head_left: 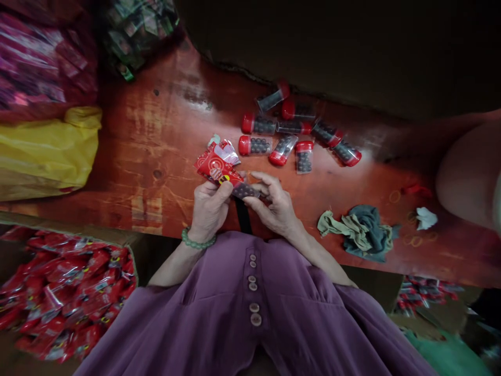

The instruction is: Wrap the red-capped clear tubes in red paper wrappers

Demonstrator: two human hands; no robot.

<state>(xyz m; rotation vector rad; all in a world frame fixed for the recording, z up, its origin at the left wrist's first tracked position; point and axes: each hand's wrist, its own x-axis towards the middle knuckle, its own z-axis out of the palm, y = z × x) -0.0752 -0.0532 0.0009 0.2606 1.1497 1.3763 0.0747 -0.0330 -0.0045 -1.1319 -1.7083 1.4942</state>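
My left hand [210, 208], with a green bead bracelet at the wrist, pinches a shiny red printed packet [214, 166] between thumb and fingers. At the packet's lower right end shows a clear tube of dark balls [243, 191]. The fingers of my right hand [277, 207] are closed on that tube's outer end. Whether the tube sits inside the packet or only against it, I cannot tell. Just beyond my hands, several clear tubes of dark balls with red caps [255, 145] lie loosely grouped on the reddish table [176, 156].
Grey-green cloths [366, 232] lie to the right, near rubber bands [415, 241] and a crumpled white scrap [426, 218]. At left are a yellow bag [47, 151] and a pink bag [47, 62]. Below the table edge stands a carton [131, 245] full of red packets.
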